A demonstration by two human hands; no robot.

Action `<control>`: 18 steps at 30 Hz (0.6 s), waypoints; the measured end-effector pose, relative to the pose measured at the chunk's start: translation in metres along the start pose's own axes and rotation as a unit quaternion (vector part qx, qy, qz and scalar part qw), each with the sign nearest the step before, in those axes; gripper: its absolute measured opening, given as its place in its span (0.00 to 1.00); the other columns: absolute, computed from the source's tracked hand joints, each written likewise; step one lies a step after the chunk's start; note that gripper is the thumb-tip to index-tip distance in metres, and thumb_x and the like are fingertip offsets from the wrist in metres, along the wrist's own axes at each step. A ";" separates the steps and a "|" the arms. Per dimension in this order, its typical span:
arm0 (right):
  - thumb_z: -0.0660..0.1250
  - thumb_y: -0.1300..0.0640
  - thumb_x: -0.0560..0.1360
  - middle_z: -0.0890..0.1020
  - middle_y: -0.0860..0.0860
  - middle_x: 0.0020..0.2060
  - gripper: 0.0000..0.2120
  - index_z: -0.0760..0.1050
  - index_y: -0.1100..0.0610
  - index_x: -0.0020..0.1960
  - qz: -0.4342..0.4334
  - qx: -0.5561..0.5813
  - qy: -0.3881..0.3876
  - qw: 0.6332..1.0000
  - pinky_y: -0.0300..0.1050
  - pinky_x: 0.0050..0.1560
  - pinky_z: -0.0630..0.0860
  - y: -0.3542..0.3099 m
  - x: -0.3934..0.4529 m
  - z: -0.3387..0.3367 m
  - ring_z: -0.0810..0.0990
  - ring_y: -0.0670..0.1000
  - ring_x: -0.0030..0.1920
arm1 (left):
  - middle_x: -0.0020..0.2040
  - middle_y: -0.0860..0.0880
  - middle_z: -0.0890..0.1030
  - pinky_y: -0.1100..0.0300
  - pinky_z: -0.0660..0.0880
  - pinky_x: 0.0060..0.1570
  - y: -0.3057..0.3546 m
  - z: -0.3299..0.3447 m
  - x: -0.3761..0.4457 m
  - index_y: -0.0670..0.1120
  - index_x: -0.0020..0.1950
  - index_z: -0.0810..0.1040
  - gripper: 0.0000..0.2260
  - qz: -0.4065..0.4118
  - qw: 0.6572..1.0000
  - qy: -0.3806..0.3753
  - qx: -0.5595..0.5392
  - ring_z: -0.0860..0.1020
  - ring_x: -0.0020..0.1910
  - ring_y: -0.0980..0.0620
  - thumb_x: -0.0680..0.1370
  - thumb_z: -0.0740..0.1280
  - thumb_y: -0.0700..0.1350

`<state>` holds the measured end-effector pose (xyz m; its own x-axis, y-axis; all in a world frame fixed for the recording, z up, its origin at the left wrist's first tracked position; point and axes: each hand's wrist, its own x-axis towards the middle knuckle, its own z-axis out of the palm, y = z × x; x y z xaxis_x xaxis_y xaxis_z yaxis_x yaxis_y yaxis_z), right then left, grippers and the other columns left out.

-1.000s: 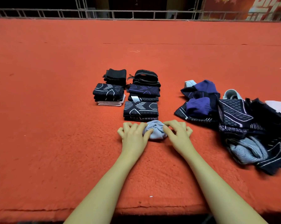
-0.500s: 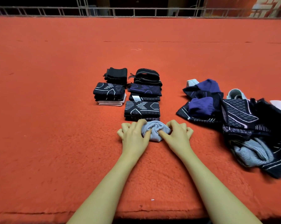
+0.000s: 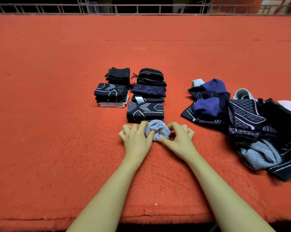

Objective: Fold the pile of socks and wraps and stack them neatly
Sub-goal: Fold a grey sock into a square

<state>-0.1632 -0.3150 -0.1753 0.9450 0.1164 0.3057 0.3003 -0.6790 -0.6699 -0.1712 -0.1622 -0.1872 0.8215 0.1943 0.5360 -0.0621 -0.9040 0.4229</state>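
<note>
A light grey sock [image 3: 156,131], bunched into a ball, lies on the orange carpeted surface [image 3: 57,131] between my hands. My left hand [image 3: 136,137] grips its left side with curled fingers and thumb. My right hand [image 3: 178,137] pinches its right side. Just behind the sock stands a folded dark patterned stack [image 3: 145,111]. More folded stacks sit further back: a purple-patterned one [image 3: 149,91], a dark one on a pink piece [image 3: 111,94], a black one [image 3: 119,75] and rolled black wraps [image 3: 150,76]. An unfolded pile of socks and wraps [image 3: 248,121] lies to the right.
A metal railing [image 3: 141,9] runs along the far edge of the surface. The near edge of the carpet [image 3: 158,216] drops off below my forearms. A small white speck [image 3: 156,204] lies near that edge.
Both hands have worked the grey sock into a tighter ball, the thumbs pressing further in. The folded stacks and the pile have not moved.
</note>
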 end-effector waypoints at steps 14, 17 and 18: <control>0.68 0.46 0.74 0.69 0.41 0.32 0.12 0.71 0.52 0.38 0.016 0.015 0.099 0.995 0.46 0.50 0.55 -0.006 -0.003 0.007 0.66 0.42 0.42 | 0.34 0.50 0.74 0.50 0.68 0.39 0.008 0.002 0.000 0.49 0.46 0.75 0.20 0.035 0.998 0.017 0.043 0.71 0.39 0.45 0.59 0.79 0.44; 0.70 0.48 0.74 0.70 0.41 0.32 0.11 0.72 0.52 0.38 0.027 0.007 0.094 0.995 0.44 0.48 0.52 -0.007 -0.003 0.006 0.66 0.43 0.43 | 0.36 0.50 0.74 0.50 0.67 0.40 0.006 0.001 -0.001 0.50 0.47 0.74 0.20 0.040 0.999 0.011 0.022 0.71 0.40 0.44 0.60 0.77 0.45; 0.70 0.47 0.73 0.71 0.41 0.33 0.11 0.72 0.51 0.38 0.032 -0.005 0.085 0.996 0.43 0.48 0.52 -0.007 -0.002 0.007 0.66 0.44 0.44 | 0.37 0.50 0.75 0.50 0.66 0.41 0.004 0.000 -0.001 0.49 0.47 0.75 0.17 0.041 0.999 0.008 0.007 0.71 0.41 0.44 0.62 0.74 0.47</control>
<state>-0.1667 -0.3056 -0.1759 0.9263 -0.0521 0.3732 0.2377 -0.6877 -0.6860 -0.1725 -0.1661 -0.1863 0.8050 0.1249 0.5800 -0.1212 -0.9224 0.3668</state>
